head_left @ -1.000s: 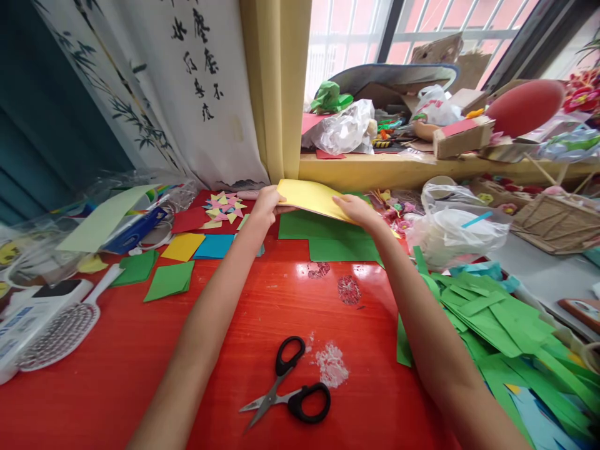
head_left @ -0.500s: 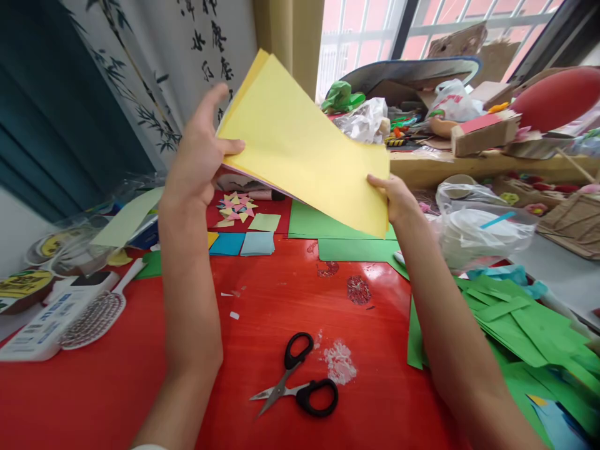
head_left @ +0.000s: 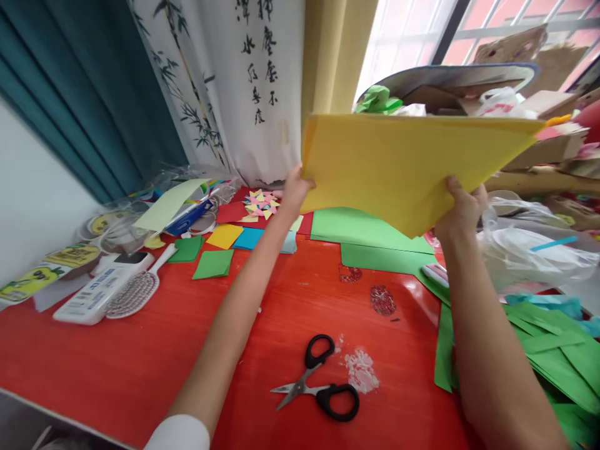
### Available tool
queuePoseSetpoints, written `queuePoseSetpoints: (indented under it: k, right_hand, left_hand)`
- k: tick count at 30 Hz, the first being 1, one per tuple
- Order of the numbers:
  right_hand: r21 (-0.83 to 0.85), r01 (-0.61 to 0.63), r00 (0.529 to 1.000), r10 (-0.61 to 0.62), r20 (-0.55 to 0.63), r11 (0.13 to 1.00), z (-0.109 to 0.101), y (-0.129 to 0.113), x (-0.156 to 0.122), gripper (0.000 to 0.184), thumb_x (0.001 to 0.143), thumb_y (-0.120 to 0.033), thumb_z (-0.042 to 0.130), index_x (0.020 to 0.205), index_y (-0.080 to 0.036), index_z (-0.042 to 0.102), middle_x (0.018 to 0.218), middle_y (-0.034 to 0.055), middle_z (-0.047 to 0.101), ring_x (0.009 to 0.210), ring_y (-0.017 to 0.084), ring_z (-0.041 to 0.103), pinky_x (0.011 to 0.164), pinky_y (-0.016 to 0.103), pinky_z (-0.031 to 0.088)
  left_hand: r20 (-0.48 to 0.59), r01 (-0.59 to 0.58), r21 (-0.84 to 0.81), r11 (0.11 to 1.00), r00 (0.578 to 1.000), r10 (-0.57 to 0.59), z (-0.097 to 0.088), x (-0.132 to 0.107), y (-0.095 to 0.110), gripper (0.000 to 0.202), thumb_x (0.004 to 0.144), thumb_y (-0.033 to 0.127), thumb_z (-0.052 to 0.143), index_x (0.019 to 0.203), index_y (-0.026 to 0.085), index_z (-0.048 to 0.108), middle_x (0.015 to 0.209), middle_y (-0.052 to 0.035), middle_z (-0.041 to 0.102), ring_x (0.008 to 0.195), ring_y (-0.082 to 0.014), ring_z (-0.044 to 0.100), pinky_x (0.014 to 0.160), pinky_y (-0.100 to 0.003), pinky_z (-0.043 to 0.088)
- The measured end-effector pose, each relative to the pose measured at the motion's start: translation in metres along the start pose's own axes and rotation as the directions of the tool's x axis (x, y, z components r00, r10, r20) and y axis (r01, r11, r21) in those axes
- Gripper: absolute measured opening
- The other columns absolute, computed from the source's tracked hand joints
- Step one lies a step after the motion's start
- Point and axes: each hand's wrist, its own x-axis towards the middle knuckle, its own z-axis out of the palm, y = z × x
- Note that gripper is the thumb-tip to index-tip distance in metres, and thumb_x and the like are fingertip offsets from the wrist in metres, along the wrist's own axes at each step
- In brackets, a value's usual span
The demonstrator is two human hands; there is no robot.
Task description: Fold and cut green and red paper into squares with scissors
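A stack of yellow paper sheets [head_left: 403,162] is held up above the far side of the table, its near face in shade. My left hand [head_left: 299,189] grips its left edge, fingers partly hidden by the sheets. At the lower right edge, my right hand [head_left: 462,209] pinches the stack with the thumb on the near face. Below, black-handled scissors [head_left: 312,384] lie with their blades apart on the red table [head_left: 262,400]. Beneath the raised stack are green sheets [head_left: 370,234].
Small coloured paper squares [head_left: 225,236] and a folded paper star [head_left: 261,204] lie at the back. A hairbrush [head_left: 135,294] and a white box [head_left: 103,290] are on the left. Green paper scraps [head_left: 548,344] and a plastic bag of white discs [head_left: 529,250] fill the right.
The yellow stack has swung rightward and turned, its near face now darker. My left hand has moved right along with it, and the view has shifted left.
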Motion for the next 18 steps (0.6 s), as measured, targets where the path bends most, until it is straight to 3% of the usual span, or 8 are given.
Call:
queuePoseSetpoints:
  k: [2,6,12,16,18]
  right_hand:
    - [-0.036,-0.156,0.985,0.153,-0.084,0.987,-0.012,0.013,-0.002,0.021,0.061,-0.013,0.061,0.081,-0.018,0.063,0.088,0.0022,0.068,0.076,0.014,0.062,0.076,0.030,0.048]
    - [-0.124,-0.279,0.956,0.262,-0.134,0.952,-0.027,0.037,-0.001,0.018,0.054,-0.009,0.060,0.070,-0.015,0.058,0.068,-0.0022,0.062,0.054,0.010,0.051,0.062,0.028,0.047]
    - [-0.241,-0.312,0.950,0.304,-0.069,0.919,-0.038,0.037,0.005,0.024,0.057,-0.011,0.058,0.080,-0.015,0.060,0.078,0.0009,0.064,0.062,0.011,0.056,0.062,0.025,0.046]
    - [-0.406,-0.337,0.930,0.368,0.000,0.849,-0.044,0.040,-0.008,0.026,0.067,-0.020,0.060,0.091,-0.013,0.062,0.094,0.0112,0.068,0.069,0.014,0.061,0.063,0.027,0.048]
    - [-0.523,-0.291,0.942,0.336,-0.009,0.801,-0.043,0.044,-0.013,0.033,0.075,-0.025,0.055,0.104,-0.011,0.059,0.105,0.0163,0.066,0.075,0.015,0.063,0.066,0.027,0.049]
  left_hand:
    - [-0.024,0.038,-0.006,0.999,0.999,-0.038,0.013,-0.006,-0.029,0.045,0.056,-0.002,0.042,0.096,0.013,0.057,0.086,-0.0009,0.065,0.082,-0.0151,0.060,0.072,-0.024,0.046]
    - [-0.052,0.095,-0.015,0.995,0.994,-0.096,0.025,-0.021,-0.064,0.043,0.053,0.001,0.043,0.092,0.013,0.057,0.086,-0.0037,0.065,0.076,-0.0155,0.056,0.067,-0.026,0.044]
    - [-0.053,0.106,-0.029,0.994,0.993,-0.108,0.021,-0.022,-0.072,0.054,0.056,0.004,0.044,0.108,0.015,0.056,0.102,-0.0054,0.064,0.085,-0.0174,0.057,0.075,-0.029,0.045]
    - [-0.016,0.163,-0.023,0.986,0.987,-0.163,0.019,-0.029,-0.077,0.050,0.061,0.007,0.048,0.110,0.014,0.055,0.104,-0.0081,0.065,0.088,-0.0200,0.059,0.079,-0.032,0.046]
    - [0.008,0.173,-0.017,0.985,0.985,-0.173,0.019,-0.030,-0.078,0.049,0.063,0.009,0.051,0.111,0.014,0.054,0.107,-0.0082,0.065,0.093,-0.0204,0.059,0.083,-0.032,0.046]
